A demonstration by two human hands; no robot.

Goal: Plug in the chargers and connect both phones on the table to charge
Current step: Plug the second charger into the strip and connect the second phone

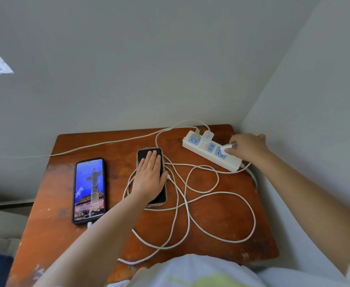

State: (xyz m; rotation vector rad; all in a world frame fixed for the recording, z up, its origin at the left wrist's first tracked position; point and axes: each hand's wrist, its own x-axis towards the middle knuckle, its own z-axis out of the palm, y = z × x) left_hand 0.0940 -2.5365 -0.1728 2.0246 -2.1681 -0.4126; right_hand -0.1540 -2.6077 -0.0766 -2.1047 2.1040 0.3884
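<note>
A white power strip [235, 162] lies at the table's back right with a red light on. One white charger [207, 138] stands plugged into it. My right hand [247, 148] is shut on a second white charger [227, 149], held at a blue socket of the strip. My left hand [150, 177] lies flat, fingers together, on a dark-screened phone [159, 196] in mid-table. A second phone [89, 190] with a lit blue screen lies to the left, a white plug at its bottom edge. White cables [211, 195] loop loosely across the table.
The brown wooden table [51, 230] sits in a corner, with white walls [304, 112] behind and close on the right. A white lead [66, 152] runs off the left edge from the strip. A loose cable end [126, 261] lies near the front edge.
</note>
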